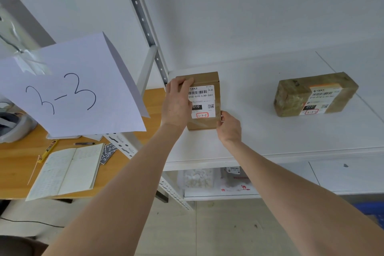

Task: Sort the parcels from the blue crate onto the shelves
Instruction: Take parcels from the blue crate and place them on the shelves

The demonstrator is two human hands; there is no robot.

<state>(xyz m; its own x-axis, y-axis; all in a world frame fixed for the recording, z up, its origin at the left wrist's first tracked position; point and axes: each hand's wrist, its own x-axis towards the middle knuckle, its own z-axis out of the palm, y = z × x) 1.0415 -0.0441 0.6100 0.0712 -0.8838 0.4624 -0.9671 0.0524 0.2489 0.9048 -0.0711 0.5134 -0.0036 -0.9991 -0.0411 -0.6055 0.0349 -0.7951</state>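
Parcel lay lengthwise on shelf | left hand gripped far-left side | right hand pinched near-right corner

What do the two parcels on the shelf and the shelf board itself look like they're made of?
The held parcel looks like plain brown cardboard, matte, with a crisp folded edge. The taped parcel looks like cardboard under glossy clear tape, given the wrinkled sheen. The shelf board is smooth and white, perhaps painted metal or laminate; which one can't be told.
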